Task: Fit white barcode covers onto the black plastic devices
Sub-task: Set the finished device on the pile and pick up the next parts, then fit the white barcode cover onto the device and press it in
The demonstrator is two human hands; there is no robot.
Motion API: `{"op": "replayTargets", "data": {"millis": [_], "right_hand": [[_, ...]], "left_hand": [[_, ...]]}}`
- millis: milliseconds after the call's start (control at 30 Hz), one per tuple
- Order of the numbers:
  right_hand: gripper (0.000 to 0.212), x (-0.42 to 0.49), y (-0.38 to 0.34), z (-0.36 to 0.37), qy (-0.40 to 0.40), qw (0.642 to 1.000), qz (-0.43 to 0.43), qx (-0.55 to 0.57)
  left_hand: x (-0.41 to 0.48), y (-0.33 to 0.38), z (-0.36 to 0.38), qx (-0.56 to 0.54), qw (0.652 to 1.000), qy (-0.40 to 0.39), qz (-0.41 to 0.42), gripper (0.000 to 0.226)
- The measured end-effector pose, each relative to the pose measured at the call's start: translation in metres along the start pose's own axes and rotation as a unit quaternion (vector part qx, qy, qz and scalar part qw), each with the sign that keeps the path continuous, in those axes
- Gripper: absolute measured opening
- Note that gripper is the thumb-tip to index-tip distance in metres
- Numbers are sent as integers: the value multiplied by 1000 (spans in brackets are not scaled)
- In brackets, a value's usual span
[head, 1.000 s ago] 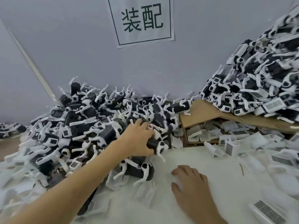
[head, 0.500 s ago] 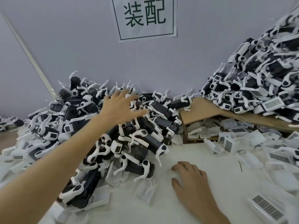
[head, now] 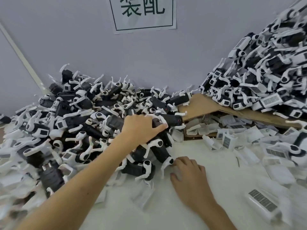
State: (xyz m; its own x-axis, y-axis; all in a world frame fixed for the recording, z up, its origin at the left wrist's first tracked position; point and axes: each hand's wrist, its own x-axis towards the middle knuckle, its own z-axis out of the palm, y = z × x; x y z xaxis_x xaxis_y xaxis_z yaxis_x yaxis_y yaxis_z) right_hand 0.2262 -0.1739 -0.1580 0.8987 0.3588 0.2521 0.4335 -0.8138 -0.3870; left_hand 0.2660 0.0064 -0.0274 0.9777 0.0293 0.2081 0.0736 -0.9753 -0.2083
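Observation:
A big heap of black plastic devices [head: 83, 117] with white clips fills the left of the table. My left hand [head: 141, 128] reaches into its right side, and its fingers curl over one black device [head: 157, 124] with the thumb against it. My right hand [head: 189, 173] rests palm down on the white table [head: 166, 213], just in front of the heap, its fingers relaxed. White barcode covers lie loose on the right, one large near the front [head: 262, 200] and several more by the box [head: 227, 141].
A brown cardboard flap [head: 207, 105] slopes over a box of white covers. On it, a second tall heap of black devices with white covers [head: 265, 80] rises at the far right. A paper sign [head: 142, 12] hangs on the grey wall behind.
My left hand, spread in the air above the heap half a second ago, has come down to the right and closed over a black device. The right hand has stayed put.

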Motion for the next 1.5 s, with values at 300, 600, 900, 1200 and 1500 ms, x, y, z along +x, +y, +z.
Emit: {"op": "replayTargets", "data": {"millis": [300, 600, 900, 1200, 1500], "right_hand": [[36, -7, -3, -11, 37, 983, 7, 181], [79, -1, -18, -5, 58, 965, -61, 249], [33, 1, -11, -12, 168, 966, 4, 197], [53, -5, -15, -26, 47, 938, -10, 343], [32, -7, -13, -46, 49, 852, -13, 521]], "left_hand": [[-103, -9, 1, -169, 968, 184, 6, 55], [-148, 30, 79, -186, 963, 188, -52, 76], [-120, 31, 82, -283, 924, 255, -39, 65], [-127, 24, 85, -346, 901, 256, -48, 70], [-131, 18, 80, -445, 846, 292, -34, 58]]}}
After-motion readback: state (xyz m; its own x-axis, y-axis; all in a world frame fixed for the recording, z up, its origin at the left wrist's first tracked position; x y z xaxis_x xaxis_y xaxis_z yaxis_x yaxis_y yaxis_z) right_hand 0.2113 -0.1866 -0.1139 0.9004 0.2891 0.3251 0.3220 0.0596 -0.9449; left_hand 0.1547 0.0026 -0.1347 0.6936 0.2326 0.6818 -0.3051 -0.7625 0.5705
